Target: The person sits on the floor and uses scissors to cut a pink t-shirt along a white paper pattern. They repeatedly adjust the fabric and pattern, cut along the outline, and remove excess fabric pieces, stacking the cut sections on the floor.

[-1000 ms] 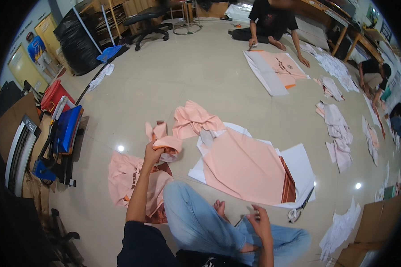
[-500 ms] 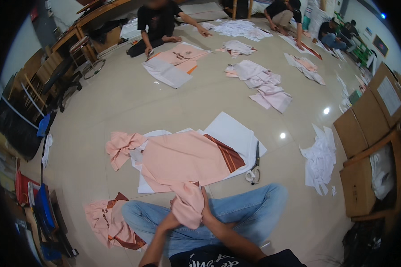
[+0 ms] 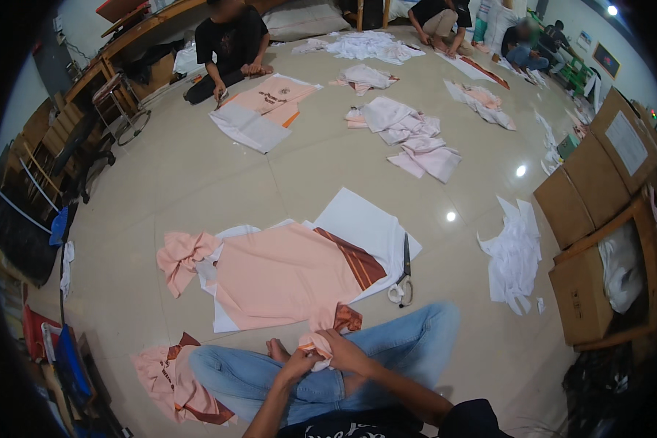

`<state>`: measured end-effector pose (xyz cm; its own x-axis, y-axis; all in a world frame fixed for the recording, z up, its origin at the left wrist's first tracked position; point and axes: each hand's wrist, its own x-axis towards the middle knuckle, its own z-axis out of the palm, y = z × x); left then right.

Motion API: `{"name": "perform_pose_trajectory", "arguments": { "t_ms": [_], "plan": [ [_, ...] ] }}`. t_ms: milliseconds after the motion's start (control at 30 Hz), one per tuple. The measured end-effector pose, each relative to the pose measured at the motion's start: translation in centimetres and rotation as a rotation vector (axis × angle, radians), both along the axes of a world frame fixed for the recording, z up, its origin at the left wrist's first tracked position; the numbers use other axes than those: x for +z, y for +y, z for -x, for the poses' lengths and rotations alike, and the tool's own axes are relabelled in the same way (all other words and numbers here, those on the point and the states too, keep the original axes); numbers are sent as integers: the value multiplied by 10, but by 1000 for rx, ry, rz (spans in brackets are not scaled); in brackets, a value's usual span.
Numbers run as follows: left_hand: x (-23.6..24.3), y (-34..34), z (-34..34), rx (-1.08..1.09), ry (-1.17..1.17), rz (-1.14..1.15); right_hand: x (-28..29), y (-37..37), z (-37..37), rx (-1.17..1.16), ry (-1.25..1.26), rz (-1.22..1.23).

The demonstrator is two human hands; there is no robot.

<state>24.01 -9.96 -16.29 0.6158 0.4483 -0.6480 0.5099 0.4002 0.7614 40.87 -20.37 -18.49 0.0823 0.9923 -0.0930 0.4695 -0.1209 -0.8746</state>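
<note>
Over my crossed legs in blue jeans, a bunched piece of peach cloth point(image 3: 325, 320) with a brown patterned end is gathered between both hands. My left hand point(image 3: 297, 363) is closed on its lower, rolled part. From the other side my right hand point(image 3: 345, 352) grips the same bundle, its fingers wrapped against the left ones. Just beyond lies a flat peach fabric panel point(image 3: 277, 270) with a brown striped corner, on top of white sheets point(image 3: 358, 212). A knotted peach cloth point(image 3: 182, 259) rests at its left end. Scissors point(image 3: 403, 274) with white handles lie at the right.
Beside my left knee is a crumpled printed peach cloth point(image 3: 175, 379). White scraps point(image 3: 515, 252) lie at right, near cardboard boxes point(image 3: 588, 175). Farther off, several people sit among cloth piles point(image 3: 401, 124); one person point(image 3: 230, 44) handles a peach and white panel point(image 3: 259, 109).
The cloth in my hands has been gathered into a smaller bundle, and its brown end now shows on top. The person at far left has drawn back an outstretched arm.
</note>
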Motion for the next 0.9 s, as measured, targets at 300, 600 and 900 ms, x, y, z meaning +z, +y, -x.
{"name": "perform_pose_trajectory", "arguments": {
  "t_ms": [300,600,900],
  "plan": [
    [61,22,105,516,-58,-320,-1,153,-133,291,289,116],
    [42,12,109,539,-34,-679,312,391,-486,-682,-628,-554],
    [51,25,166,727,248,-1222,158,234,-315,-262,-424,-429]
  ]
}}
